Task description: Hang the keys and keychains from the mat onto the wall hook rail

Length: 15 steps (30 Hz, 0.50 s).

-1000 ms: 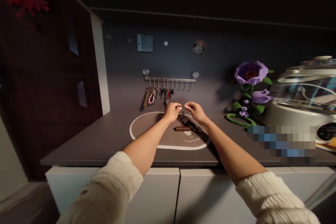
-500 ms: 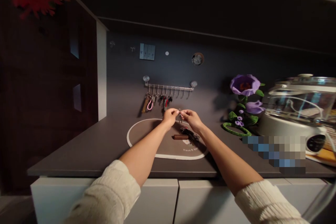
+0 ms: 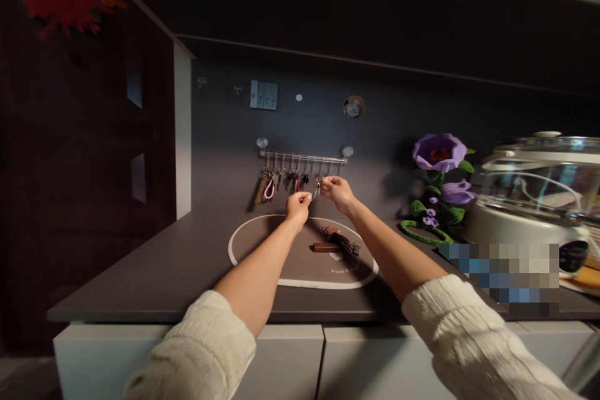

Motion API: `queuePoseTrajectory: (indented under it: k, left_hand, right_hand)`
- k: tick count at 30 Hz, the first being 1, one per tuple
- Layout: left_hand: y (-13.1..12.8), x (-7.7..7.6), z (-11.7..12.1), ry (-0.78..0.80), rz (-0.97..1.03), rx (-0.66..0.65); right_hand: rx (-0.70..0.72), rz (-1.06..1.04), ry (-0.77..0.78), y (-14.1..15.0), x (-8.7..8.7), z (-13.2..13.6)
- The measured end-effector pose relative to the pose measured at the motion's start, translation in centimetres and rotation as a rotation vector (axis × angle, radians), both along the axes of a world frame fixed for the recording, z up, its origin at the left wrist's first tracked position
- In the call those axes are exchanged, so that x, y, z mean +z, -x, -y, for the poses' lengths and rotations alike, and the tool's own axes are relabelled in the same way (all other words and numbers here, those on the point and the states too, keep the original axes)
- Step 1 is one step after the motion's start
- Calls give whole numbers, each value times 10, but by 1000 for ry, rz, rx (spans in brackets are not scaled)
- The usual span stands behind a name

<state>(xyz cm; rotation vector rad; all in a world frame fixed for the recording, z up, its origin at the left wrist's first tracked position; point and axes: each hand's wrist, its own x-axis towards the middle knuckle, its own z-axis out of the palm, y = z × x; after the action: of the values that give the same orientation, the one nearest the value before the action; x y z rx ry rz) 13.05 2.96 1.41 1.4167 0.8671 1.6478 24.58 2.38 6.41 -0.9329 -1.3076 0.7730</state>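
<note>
My left hand [image 3: 299, 206] and my right hand [image 3: 336, 191] are both pinched on a small key on a ring [image 3: 317, 188], held up just below the hook rail [image 3: 304, 157] on the wall. Several key sets hang from the rail's left hooks [image 3: 281, 180]; the right hooks are bare. Below my hands, more keys with a brown tag [image 3: 336, 242] lie on an oval mat [image 3: 262, 244] on the dark counter.
A purple artificial flower [image 3: 439, 156] stands to the right of the mat. A glass-lidded cooker [image 3: 534, 194] sits at the far right. Wall switches [image 3: 263, 95] are above the rail. White cabinet doors [image 3: 290, 362] run under the counter edge.
Both hands have risen from above the mat toward the rail, carrying the small key. The right hand is now higher, close under the right hooks.
</note>
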Motion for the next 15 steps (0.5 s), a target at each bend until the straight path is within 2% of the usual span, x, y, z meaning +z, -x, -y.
queuePoseTrajectory:
  k: [8, 15]
  left_hand:
    - [0, -8, -10, 61, 6, 111]
    - [1, -8, -11, 100, -22, 142]
  right_hand:
    - [-120, -49, 14, 14, 21, -29]
    - [-212, -135, 43, 25, 25, -53]
